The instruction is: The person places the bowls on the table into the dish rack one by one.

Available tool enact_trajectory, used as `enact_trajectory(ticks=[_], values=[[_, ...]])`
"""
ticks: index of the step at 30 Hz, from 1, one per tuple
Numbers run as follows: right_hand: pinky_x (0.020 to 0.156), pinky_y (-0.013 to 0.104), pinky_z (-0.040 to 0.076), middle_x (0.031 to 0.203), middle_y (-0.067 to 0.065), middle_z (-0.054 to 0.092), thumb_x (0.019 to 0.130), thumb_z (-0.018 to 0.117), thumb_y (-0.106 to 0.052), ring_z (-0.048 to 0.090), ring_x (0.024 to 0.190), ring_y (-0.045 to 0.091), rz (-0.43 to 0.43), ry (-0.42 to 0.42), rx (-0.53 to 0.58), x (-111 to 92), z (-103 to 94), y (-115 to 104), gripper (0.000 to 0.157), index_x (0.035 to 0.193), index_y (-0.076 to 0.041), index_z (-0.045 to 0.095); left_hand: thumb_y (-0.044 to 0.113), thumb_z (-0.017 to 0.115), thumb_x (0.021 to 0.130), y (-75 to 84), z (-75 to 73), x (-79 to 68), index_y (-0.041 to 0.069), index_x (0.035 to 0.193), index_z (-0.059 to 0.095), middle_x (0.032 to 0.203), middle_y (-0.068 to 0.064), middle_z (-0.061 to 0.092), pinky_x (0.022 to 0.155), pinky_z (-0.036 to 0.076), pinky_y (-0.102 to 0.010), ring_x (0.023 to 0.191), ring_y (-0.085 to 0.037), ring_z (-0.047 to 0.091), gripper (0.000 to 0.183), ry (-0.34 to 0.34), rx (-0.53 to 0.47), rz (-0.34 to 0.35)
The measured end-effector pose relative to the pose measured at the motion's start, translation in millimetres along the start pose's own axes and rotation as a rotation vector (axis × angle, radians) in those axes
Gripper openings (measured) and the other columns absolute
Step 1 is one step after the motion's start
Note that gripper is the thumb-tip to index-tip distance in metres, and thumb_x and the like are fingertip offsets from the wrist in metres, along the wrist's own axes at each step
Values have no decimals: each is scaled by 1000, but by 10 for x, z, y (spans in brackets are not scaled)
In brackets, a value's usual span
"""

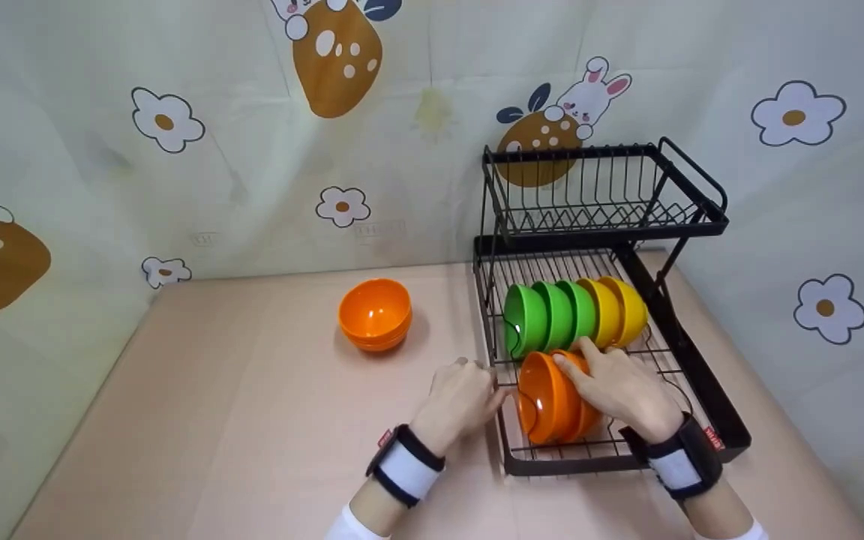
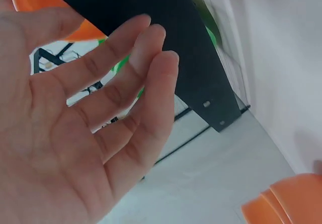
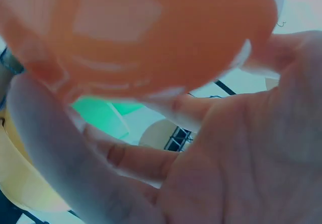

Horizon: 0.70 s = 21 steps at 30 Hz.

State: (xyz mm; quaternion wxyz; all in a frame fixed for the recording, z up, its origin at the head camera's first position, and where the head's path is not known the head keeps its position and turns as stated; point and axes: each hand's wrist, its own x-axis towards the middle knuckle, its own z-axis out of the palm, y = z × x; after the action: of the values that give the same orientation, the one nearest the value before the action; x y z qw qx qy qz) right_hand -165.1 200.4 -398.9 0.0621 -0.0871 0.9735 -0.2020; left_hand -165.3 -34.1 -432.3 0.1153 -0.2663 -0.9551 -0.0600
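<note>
Orange bowls [image 1: 544,397] stand on edge in the lower tier of the dish rack [image 1: 574,467], gripped by the curled fingers of the right hand [image 1: 627,386]. The left hand [image 1: 456,397], loosely bent, holds nothing beside them. Behind, green bowls [image 1: 558,319] and yellow bowls [image 1: 621,311] are already racked; an orange stack [image 1: 376,315] remains unracked on the table [image 1: 252,405].

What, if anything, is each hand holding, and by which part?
The right hand grips an orange bowl by its outer side; the left hand holds nothing.
</note>
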Motion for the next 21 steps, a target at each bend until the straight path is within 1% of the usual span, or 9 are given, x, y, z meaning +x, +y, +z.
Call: enact_trajectory(ticks=[2,5,7,10,13,15,17,21], values=[[55,38,45,80,11,57,114,52,-46,56,63,26,-8,62,-23,-3,-8,-4,55,136,4,61,29,77,103,-61,14,6,5,88,75,81,-7,71,60,58,-27,73,-20,66,28,44,9,-9],[51,38,44,78,12,56,111,62,-37,55,61,26,-49,210,-46,-9,-6,-12,39,114,2,63,23,79,101,-173,41,21,1,97,71,87,-12,71,62,60,-28,77,-23,67,24,118,28,-38],[48,37,43,75,11,54,107,69,-28,53,57,26,-81,311,-48,-13,2,-15,28,102,-1,61,22,80,100,-251,58,34,0,105,70,92,-14,70,64,61,-29,82,-26,68,25,151,41,-77],[46,36,41,73,9,53,102,74,-19,52,55,24,-121,415,-27,-5,16,-16,23,94,-3,60,23,81,99,-364,71,57,-2,113,69,101,-17,70,72,63,-35,90,-29,67,31,181,57,-150],[46,36,41,74,10,55,100,76,-15,52,54,24,-134,459,-11,8,25,-14,21,93,-2,61,22,84,96,-465,84,77,-3,115,68,108,-19,69,78,62,-40,95,-33,67,34,233,69,-211],[46,37,42,75,10,57,100,77,-14,53,54,24,-135,475,-11,14,26,-14,21,93,-2,62,20,85,94,-527,91,86,-3,115,68,112,-20,69,78,62,-41,96,-34,67,36,276,81,-241],[46,39,43,75,11,58,99,77,-14,54,54,25,-135,486,-13,17,25,-16,20,93,-1,62,19,87,92,-591,113,89,-4,115,67,113,-21,69,78,62,-41,97,-35,67,38,322,109,-261],[46,39,45,76,12,60,99,77,-12,55,54,25,-137,490,-10,4,19,-28,18,94,0,64,16,88,90,-739,177,79,-6,118,67,114,-22,69,85,62,-44,103,-37,66,41,376,166,-304]])
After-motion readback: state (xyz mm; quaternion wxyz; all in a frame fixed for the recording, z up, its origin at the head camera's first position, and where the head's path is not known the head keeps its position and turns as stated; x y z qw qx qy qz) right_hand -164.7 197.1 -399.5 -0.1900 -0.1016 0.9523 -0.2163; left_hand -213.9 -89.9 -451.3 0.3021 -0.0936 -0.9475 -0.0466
